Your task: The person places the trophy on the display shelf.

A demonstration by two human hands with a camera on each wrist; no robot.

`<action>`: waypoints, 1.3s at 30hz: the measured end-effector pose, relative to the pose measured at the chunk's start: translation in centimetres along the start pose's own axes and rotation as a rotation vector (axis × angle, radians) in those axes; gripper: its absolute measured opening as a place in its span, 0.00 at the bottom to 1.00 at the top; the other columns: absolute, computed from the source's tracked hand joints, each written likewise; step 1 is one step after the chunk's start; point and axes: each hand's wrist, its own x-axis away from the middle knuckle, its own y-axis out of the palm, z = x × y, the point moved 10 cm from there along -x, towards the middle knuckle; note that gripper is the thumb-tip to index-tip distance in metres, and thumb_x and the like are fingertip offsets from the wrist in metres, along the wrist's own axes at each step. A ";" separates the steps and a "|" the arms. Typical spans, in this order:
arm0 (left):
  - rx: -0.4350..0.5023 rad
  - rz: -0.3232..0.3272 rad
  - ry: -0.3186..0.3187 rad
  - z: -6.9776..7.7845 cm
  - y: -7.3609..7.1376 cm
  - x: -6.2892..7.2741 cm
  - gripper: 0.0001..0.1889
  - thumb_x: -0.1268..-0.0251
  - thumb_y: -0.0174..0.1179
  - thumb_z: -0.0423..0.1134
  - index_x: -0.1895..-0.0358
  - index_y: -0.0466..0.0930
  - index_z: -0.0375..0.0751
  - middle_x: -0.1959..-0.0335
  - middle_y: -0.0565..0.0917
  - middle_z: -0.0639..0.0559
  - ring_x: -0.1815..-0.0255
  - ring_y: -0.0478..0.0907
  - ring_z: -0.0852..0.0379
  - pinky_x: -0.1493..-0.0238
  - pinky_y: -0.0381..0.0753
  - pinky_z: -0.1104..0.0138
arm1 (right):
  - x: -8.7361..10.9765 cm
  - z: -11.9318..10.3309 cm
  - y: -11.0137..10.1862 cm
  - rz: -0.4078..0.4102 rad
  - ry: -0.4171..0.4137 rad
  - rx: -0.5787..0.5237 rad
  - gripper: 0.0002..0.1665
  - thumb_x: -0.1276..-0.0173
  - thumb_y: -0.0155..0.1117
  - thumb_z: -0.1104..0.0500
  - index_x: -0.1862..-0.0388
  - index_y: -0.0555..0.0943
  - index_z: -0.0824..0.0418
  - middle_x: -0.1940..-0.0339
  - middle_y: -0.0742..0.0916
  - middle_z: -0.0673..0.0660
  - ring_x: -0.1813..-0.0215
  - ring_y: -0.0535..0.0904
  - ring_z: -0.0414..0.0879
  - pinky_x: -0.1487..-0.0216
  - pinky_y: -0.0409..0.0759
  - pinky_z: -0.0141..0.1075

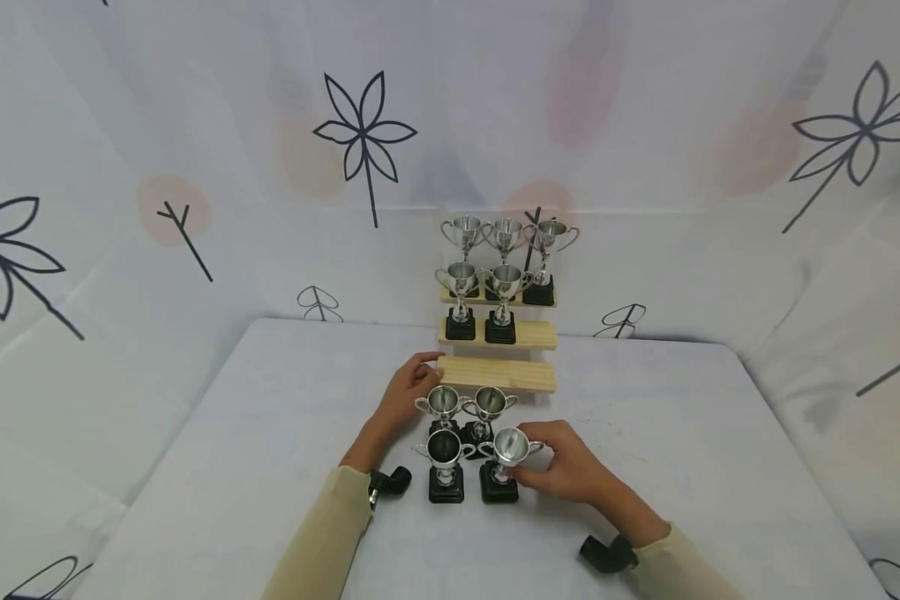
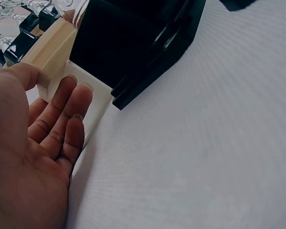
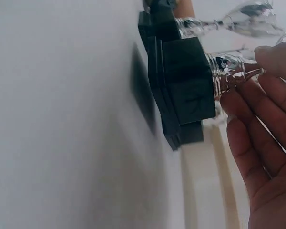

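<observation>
My right hand [image 1: 566,467] holds a small silver trophy cup [image 1: 512,447] by its stem, between thumb and fingers. In the right wrist view the cup's black base [image 3: 188,78] stands close over the white cloth; I cannot tell whether it touches. A second trophy [image 1: 445,450] stands to its left, with two more trophies [image 1: 489,405] behind. My left hand [image 1: 405,392] grips the left end of a stepped stand's lowest wooden shelf [image 1: 498,375]. Its thumb lies on the wood, and curled fingers sit by the white side support [image 2: 97,95].
Two trophies [image 1: 504,285] stand on the middle shelf [image 1: 536,335], and three trophies [image 1: 550,237] on the top shelf [image 1: 547,301]. A white cloth covers the table [image 1: 270,467]. Behind rises a patterned white backdrop [image 1: 232,100]. Black wrist cameras [image 1: 607,554] are worn on both wrists.
</observation>
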 end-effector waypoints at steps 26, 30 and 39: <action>0.006 -0.006 -0.009 0.0 0.0 0.0 0.22 0.16 0.57 0.43 0.26 0.74 0.41 0.58 0.90 0.47 0.58 0.86 0.58 0.51 0.78 0.65 | -0.3 0.9 -6.7 0.225 0.053 0.056 0.24 0.44 0.79 0.75 0.50 0.90 0.56 0.55 0.93 0.50 0.50 0.88 0.39 0.44 0.81 0.30; -0.001 -0.005 -0.014 -0.1 0.0 0.0 0.22 0.16 0.57 0.44 0.26 0.74 0.42 0.59 0.90 0.47 0.59 0.86 0.58 0.51 0.78 0.65 | -0.4 1.2 -7.5 0.265 0.070 0.089 0.22 0.45 0.80 0.76 0.53 0.90 0.59 0.56 0.93 0.51 0.48 0.87 0.36 0.41 0.79 0.28; 0.020 -0.003 -0.019 -0.1 0.0 0.1 0.22 0.16 0.57 0.44 0.26 0.74 0.42 0.59 0.90 0.48 0.60 0.86 0.58 0.52 0.77 0.66 | -0.8 2.7 -9.7 0.357 0.138 0.153 0.16 0.44 0.79 0.77 0.61 0.86 0.61 0.61 0.93 0.57 0.57 0.84 0.35 0.49 0.80 0.25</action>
